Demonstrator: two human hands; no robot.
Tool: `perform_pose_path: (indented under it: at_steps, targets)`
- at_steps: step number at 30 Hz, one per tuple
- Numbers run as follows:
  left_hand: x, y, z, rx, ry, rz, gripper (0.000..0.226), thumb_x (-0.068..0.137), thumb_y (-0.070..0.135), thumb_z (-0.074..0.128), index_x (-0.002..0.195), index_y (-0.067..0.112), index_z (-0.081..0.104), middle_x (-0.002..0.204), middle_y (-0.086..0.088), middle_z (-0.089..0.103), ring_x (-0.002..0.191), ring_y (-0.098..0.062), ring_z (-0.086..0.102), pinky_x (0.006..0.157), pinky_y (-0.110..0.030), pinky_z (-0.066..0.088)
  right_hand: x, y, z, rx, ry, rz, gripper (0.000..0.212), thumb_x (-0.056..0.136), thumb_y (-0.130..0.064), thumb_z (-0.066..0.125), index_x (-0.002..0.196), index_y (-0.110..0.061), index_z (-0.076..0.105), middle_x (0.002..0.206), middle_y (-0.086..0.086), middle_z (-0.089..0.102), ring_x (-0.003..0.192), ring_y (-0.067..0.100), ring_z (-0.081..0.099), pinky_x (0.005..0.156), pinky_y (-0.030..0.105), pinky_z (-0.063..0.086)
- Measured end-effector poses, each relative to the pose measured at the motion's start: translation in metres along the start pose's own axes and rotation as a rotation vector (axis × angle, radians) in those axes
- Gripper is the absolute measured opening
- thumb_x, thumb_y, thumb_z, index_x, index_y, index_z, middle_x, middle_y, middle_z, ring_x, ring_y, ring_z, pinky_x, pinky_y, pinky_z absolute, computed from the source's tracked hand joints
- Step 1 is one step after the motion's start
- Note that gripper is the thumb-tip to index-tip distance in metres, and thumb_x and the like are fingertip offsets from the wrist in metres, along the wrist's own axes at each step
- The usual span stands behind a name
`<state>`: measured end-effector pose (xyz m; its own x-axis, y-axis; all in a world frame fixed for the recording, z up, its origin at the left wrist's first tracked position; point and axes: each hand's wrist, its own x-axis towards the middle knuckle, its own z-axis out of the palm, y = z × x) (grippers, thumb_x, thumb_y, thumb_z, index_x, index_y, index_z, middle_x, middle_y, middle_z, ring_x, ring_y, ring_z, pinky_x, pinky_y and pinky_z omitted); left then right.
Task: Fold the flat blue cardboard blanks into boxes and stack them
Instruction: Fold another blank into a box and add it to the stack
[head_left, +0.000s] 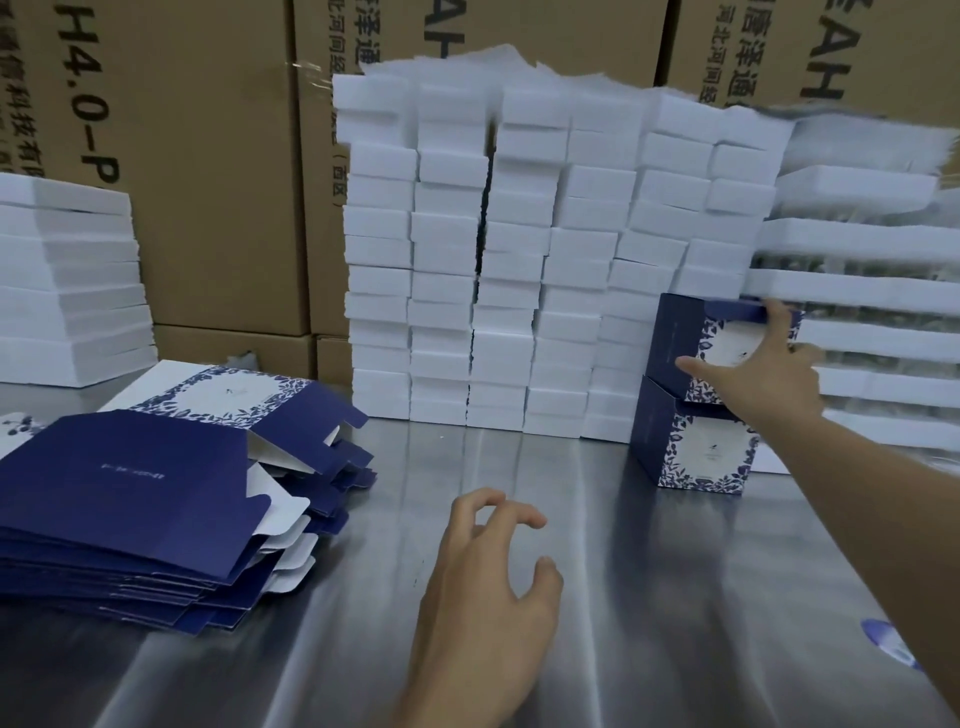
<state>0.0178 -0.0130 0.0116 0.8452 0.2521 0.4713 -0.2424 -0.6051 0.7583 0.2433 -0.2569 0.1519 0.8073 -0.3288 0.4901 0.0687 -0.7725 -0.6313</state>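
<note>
Folded boxes: two, upper box (675, 338) set on lower box (696, 447), at the counter's far right against the white stacks; insides not visible.
Box look: navy side panels, front with blue leaf border around a pale panel.
Flat blanks (130, 493): fanned pile at left, navy card, white undersides, notched tabs.
Counter (519, 467): brushed steel, streaky glare.
Right hand (769, 374): fingers spread flat on the upper box's front, thumb out.
Left hand (488, 582): over the counter, fingers loosely curled, holding nothing.
Backdrop: white boxes (467, 260) in columns; brown cartons (208, 182) behind.
</note>
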Motion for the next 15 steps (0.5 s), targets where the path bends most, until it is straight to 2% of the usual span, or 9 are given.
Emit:
perform_pose_path:
  at_steps: [3, 4, 6, 8, 10, 11, 13, 15]
  targets:
    - [0.001, -0.002, 0.0, -0.008, 0.004, -0.024, 0.021, 0.095, 0.037, 0.066, 0.108, 0.05, 0.057, 0.135, 0.039, 0.028, 0.109, 0.017, 0.047, 0.083, -0.019, 0.048, 0.002, 0.0, 0.001, -0.013, -0.013, 0.0, 0.125, 0.065, -0.075, 0.085, 0.156, -0.052, 0.002, 0.158, 0.029, 0.028, 0.129, 0.055, 0.05, 0.1, 0.067, 0.049]
    - [0.001, -0.001, 0.001, -0.005, 0.005, -0.027, 0.021, 0.094, 0.037, 0.065, 0.108, 0.05, 0.057, 0.135, 0.039, 0.028, 0.109, 0.018, 0.047, 0.085, -0.021, 0.05, 0.002, 0.0, 0.001, -0.001, -0.009, 0.005, 0.126, 0.065, -0.075, 0.086, 0.156, -0.054, 0.001, 0.163, 0.027, 0.022, 0.136, 0.055, 0.044, 0.104, 0.07, 0.045]
    - [0.0, 0.002, -0.001, -0.003, 0.006, -0.026, 0.022, 0.094, 0.038, 0.065, 0.108, 0.051, 0.056, 0.135, 0.039, 0.028, 0.109, 0.015, 0.049, 0.087, -0.024, 0.051, -0.001, -0.008, 0.002, 0.021, 0.052, -0.015, 0.127, 0.066, -0.073, 0.086, 0.156, -0.056, -0.001, 0.173, 0.018, 0.002, 0.153, 0.053, 0.022, 0.112, 0.077, 0.03]
    - [-0.001, 0.003, 0.0, -0.005, 0.013, -0.025, 0.021, 0.093, 0.038, 0.064, 0.108, 0.051, 0.056, 0.135, 0.04, 0.028, 0.111, 0.012, 0.051, 0.09, -0.025, 0.051, -0.01, -0.024, 0.006, 0.028, 0.162, -0.143, 0.118, 0.073, -0.068, 0.084, 0.158, -0.053, 0.004, 0.175, 0.014, -0.006, 0.158, 0.048, 0.009, 0.117, 0.078, 0.021]
    - [-0.002, 0.005, -0.001, -0.002, 0.0, -0.04, 0.018, 0.094, 0.038, 0.063, 0.106, 0.049, 0.057, 0.135, 0.039, 0.028, 0.111, 0.011, 0.052, 0.09, -0.024, 0.05, -0.027, -0.051, 0.017, 0.104, 0.217, -0.379, 0.096, 0.083, -0.055, 0.082, 0.157, -0.041, 0.023, 0.173, 0.014, 0.009, 0.156, 0.043, 0.018, 0.119, 0.069, 0.029]
    - [-0.003, 0.005, 0.0, 0.008, -0.008, -0.047, 0.015, 0.094, 0.038, 0.063, 0.105, 0.047, 0.058, 0.134, 0.038, 0.029, 0.11, 0.011, 0.051, 0.09, -0.023, 0.05, -0.039, -0.068, 0.025, 0.172, 0.177, -0.485, 0.084, 0.087, -0.046, 0.081, 0.154, -0.035, 0.033, 0.17, 0.012, 0.019, 0.153, 0.039, 0.024, 0.118, 0.063, 0.034]
    - [-0.002, 0.005, -0.003, 0.01, -0.012, -0.076, 0.009, 0.096, 0.038, 0.061, 0.103, 0.044, 0.06, 0.132, 0.036, 0.031, 0.11, 0.013, 0.051, 0.09, -0.021, 0.048, -0.073, -0.106, 0.045, 0.254, -0.022, -0.647, 0.068, 0.092, -0.039, 0.078, 0.15, -0.025, 0.045, 0.158, 0.007, 0.039, 0.145, 0.03, 0.038, 0.116, 0.049, 0.04]
    - [0.0, 0.004, -0.003, -0.009, 0.0, -0.099, 0.006, 0.097, 0.038, 0.06, 0.102, 0.041, 0.062, 0.13, 0.034, 0.033, 0.11, 0.012, 0.05, 0.092, -0.023, 0.048, -0.115, -0.143, 0.066, 0.229, -0.275, -0.758, 0.067, 0.093, -0.049, 0.074, 0.149, -0.024, 0.048, 0.152, 0.001, 0.047, 0.141, 0.022, 0.043, 0.113, 0.042, 0.042]
